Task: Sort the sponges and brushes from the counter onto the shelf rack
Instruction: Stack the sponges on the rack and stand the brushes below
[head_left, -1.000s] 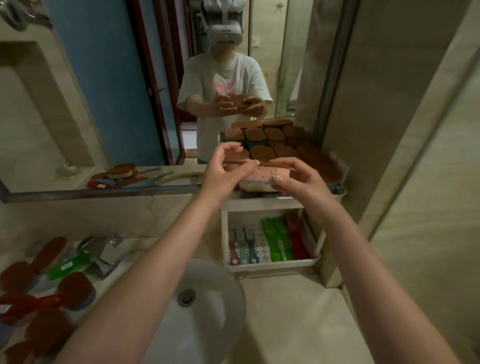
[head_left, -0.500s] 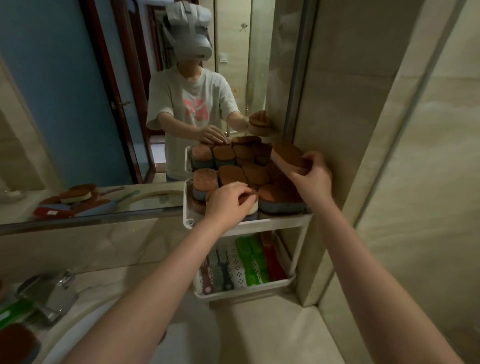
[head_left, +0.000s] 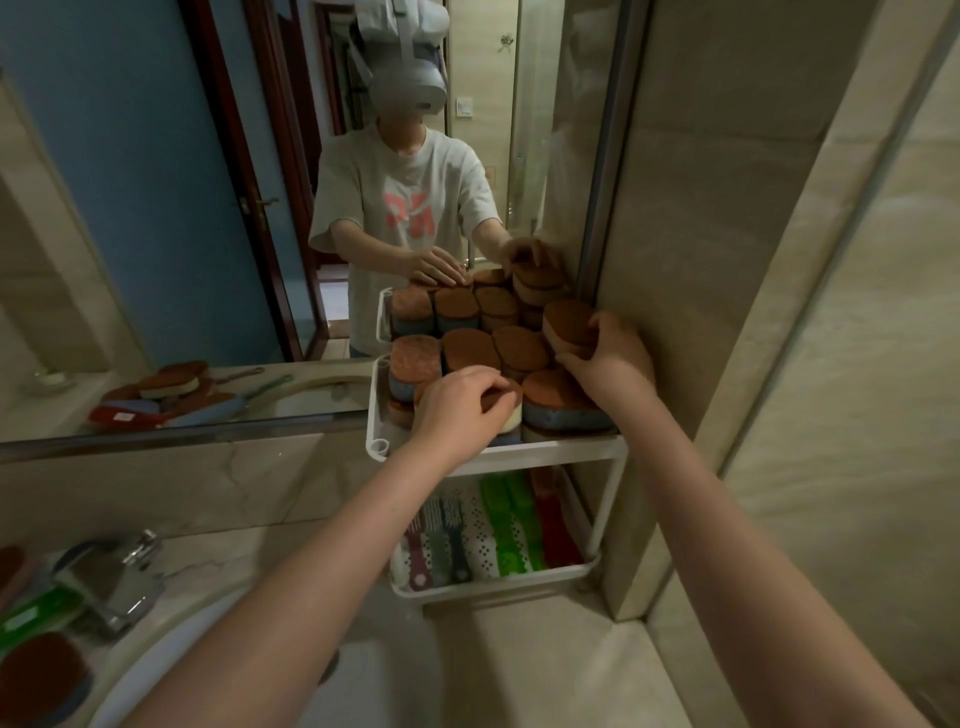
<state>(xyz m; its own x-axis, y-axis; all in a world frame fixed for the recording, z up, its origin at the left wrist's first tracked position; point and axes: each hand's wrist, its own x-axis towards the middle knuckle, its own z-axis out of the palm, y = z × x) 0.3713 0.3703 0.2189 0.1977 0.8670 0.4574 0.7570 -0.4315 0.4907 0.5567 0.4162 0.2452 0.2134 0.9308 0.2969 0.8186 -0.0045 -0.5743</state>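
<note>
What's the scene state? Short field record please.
left hand: pressing a sponge at the top tier's front
right hand: holding a tilted sponge at the tier's right, by the wall
top tier: packed with brown-topped sponges
bottom tier: brushes lying flat, green and red among them
counter: sponges left at far left

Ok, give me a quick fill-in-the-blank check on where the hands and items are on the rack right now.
1. The right hand grips a sponge on the rack's ____ tier.
2. The left hand rests on a sponge with a ____ base.
3. The brushes lie on the ____ tier of the shelf rack.
4. The green brushes lie to the ____ of the red brush.

Missing words: top; white; bottom; left
</note>
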